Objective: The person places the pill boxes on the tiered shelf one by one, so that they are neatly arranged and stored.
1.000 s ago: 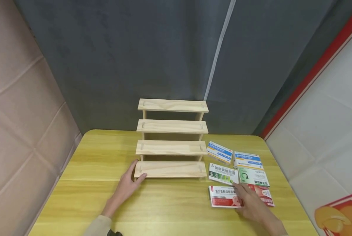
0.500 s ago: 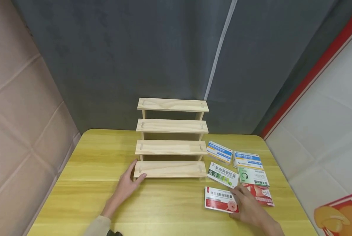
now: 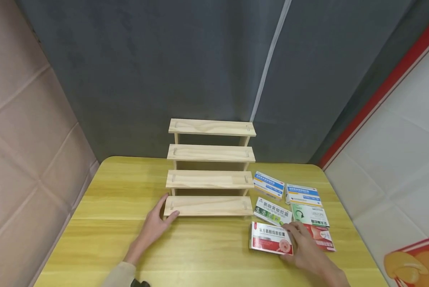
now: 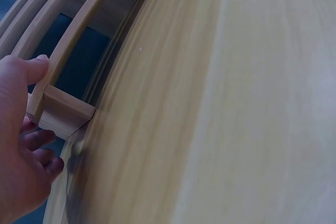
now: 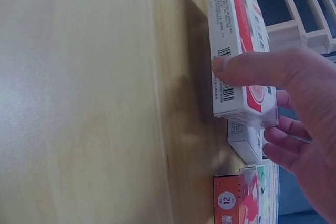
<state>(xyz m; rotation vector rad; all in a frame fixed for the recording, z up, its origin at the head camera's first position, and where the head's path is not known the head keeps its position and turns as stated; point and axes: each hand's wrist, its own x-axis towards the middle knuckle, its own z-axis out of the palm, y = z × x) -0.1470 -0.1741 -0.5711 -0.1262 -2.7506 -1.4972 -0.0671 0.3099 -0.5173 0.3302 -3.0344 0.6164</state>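
A wooden four-tier stepped display rack [image 3: 210, 179] stands on the table. My left hand [image 3: 155, 222] grips the left end of its lowest step; in the left wrist view the thumb lies on the board and the fingers [image 4: 41, 139] curl by its end. At the right, my right hand [image 3: 302, 249] pinches a red and white medicine box [image 3: 271, 238] by its right end. The right wrist view has this box [image 5: 237, 40] raised off the table, its shadow beneath and the thumb over the barcode side. Behind it lies a white and green medicine box [image 3: 272, 211].
Two blue and white medicine boxes [image 3: 268, 185] lie right of the rack. Near them are a green and white box [image 3: 310, 215] and a red box [image 3: 322, 238], partly behind my right hand. A dark curtain [image 3: 146, 79] hangs behind the yellow wooden table [image 3: 128, 191].
My right hand has slid the red and white box left, then lifted it off the table. The white and green box has turned slightly. My left hand stays on the rack.
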